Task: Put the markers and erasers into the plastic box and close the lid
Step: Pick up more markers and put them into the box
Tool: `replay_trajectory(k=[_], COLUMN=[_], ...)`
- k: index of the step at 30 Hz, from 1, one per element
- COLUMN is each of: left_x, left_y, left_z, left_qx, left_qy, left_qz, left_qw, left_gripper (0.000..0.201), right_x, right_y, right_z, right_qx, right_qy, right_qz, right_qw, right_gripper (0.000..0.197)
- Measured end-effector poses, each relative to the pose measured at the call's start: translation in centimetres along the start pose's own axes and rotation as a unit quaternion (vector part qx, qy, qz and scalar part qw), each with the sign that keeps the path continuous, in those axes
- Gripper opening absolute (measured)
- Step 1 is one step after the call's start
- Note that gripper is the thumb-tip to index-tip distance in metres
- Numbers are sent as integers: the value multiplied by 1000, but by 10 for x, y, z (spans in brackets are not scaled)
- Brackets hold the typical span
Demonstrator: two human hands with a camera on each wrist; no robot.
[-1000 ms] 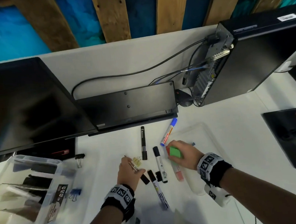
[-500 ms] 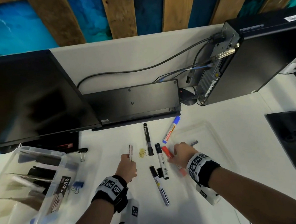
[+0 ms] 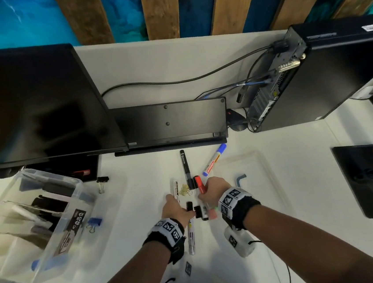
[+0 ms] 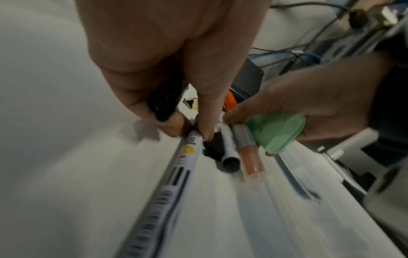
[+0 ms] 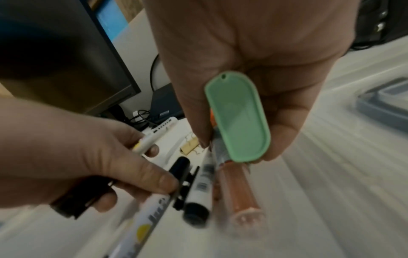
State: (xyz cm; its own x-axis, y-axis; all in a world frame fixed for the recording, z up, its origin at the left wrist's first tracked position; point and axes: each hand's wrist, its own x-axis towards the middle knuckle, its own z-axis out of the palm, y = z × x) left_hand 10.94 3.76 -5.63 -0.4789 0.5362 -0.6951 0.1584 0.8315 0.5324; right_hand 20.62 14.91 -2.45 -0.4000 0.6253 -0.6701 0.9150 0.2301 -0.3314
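Head view: left hand [image 3: 176, 210] is curled around a slim white marker with black print [image 3: 176, 189] and pinches the black cap end of a long white barcode-printed marker [image 3: 191, 237] that lies on the white bench [image 3: 302, 198]. Left wrist view confirms thumb and fingers [image 4: 205, 111] are closed on that marker, with a black object tucked in the palm; can't tell what it is. Right hand [image 3: 212, 192] is closed too: in the right wrist view it holds a mint-green oval plastic eraser [image 5: 239, 120] against the palm and fingers, and grips a red-capped marker [image 3: 200, 183] plus a white marker with black ends [image 5: 198, 188]; the red marker's translucent orange barrel [image 5: 238, 193] sticks out toward the wrist. Both hands sit close together, nearly touching, mid-bench. Just beyond them: small gold paper clips [image 3: 185, 190], a black marker [image 3: 185, 166] and a blue-capped white marker [image 3: 215, 159], both loose on the bench. Clear plastic lid [image 3: 261, 163] lies flat to the right of the hands, with a grey hex key [image 3: 240, 180] on it. Clear plastic box [image 3: 58, 224] stands open, well apart at far left, dark items already inside. A blue binder clip [image 3: 94, 222] is beside it, a black binder clip [image 3: 102, 181] behind. Monitor [image 3: 32, 106], keyboard [image 3: 169, 122] and a black PC case [image 3: 335, 75] line the back.
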Motion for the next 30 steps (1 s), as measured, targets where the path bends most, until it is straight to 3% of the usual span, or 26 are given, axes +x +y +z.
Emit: replay_trajectory(k=[7,11,14,18,24,28,30], left_x=[-1,3,-5,-30,-74,-104,-105], left_y=[1,-9,-11,-7,-27,-69,-97], left_z=[-26,-50,-70,-100,-178,-242,-270], left_qx=[-26,-125,-169,-226,-263,-302,-308], left_qy=[-17,-38,-33,1,117,229,282], left_qz=[14,22,53,99,147,127,101], left_qw=[999,991,984,969,946,917,903], left_gripper=[34,30,12,10,33,13,18], right_x=[10,2,-4,-23,-51,-57,-58], right_y=[-12,-13,-15,-38,-155,-254,-297], right_z=[9,8,-4,-34,-37,-10,6], right_qx=[-1,-45,-73,-79,-58,-89,-105], right_qy=[-41,-39,-41,-5,3,-14,-38], right_qz=[2,-5,-4,-104,-276,-365,-382], right_qw=[999,998,996,991,959,927,917], right_gripper=[19,28,24,27,30,37,36])
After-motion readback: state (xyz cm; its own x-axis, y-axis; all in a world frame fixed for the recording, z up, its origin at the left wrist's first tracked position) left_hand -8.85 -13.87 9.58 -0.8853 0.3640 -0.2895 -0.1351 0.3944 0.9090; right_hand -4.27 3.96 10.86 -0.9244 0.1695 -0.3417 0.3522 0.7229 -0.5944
